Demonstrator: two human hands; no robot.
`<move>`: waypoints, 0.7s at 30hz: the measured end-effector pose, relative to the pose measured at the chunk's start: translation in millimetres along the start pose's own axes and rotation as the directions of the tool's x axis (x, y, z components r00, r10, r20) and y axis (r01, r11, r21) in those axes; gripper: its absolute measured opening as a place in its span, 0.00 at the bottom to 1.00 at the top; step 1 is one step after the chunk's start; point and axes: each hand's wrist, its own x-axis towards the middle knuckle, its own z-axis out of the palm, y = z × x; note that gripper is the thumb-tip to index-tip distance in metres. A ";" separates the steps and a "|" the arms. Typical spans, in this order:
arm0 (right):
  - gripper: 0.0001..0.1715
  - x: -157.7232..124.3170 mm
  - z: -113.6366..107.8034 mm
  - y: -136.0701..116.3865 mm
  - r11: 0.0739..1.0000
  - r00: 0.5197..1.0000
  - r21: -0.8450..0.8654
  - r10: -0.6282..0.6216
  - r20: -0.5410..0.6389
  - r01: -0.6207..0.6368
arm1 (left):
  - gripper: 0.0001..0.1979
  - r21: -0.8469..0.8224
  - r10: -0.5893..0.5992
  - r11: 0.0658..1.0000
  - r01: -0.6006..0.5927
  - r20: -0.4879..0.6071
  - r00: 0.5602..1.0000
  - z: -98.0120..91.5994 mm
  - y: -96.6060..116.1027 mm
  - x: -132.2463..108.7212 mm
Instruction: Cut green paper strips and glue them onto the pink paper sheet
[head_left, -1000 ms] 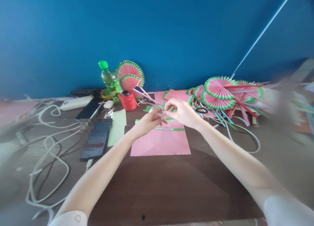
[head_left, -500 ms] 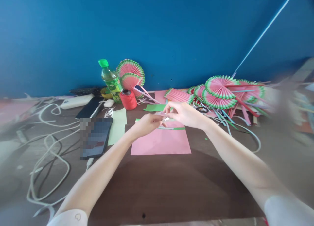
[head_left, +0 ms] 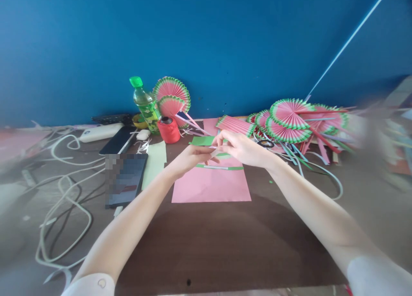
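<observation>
My left hand (head_left: 189, 159) and my right hand (head_left: 240, 150) meet above a pink sheet of paper (head_left: 210, 186). The fingers of both hands are pinched together at one spot, around something small and pale that I cannot make out. Across the pink sheet, just below the fingers, runs a narrow green strip (head_left: 236, 168) with a white strip (head_left: 216, 167) on it. Behind the fingertips lies a green piece of paper (head_left: 202, 140). Parts of the sheet's upper half are hidden by the hands.
At the left are a phone (head_left: 127, 180), a pale green sheet (head_left: 156, 161), white cables (head_left: 66, 193) and a power bank (head_left: 101, 133). A bottle (head_left: 145, 107) and a red roll (head_left: 168, 131) stand behind. Folded paper fans (head_left: 289, 120) are heaped at the right beside paper strips.
My left hand has shifted slightly up and its fingers have moved closer under the right hand's fingertips. The white piece seen between the fingers is now mostly hidden.
</observation>
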 end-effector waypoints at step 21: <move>0.06 2.0 3.4 -3.1 0.965 1.000 0.261 -0.021 0.005 0.019 | 0.11 -0.031 0.064 0.997 -0.070 -0.146 0.987 4.3 -0.2 -0.2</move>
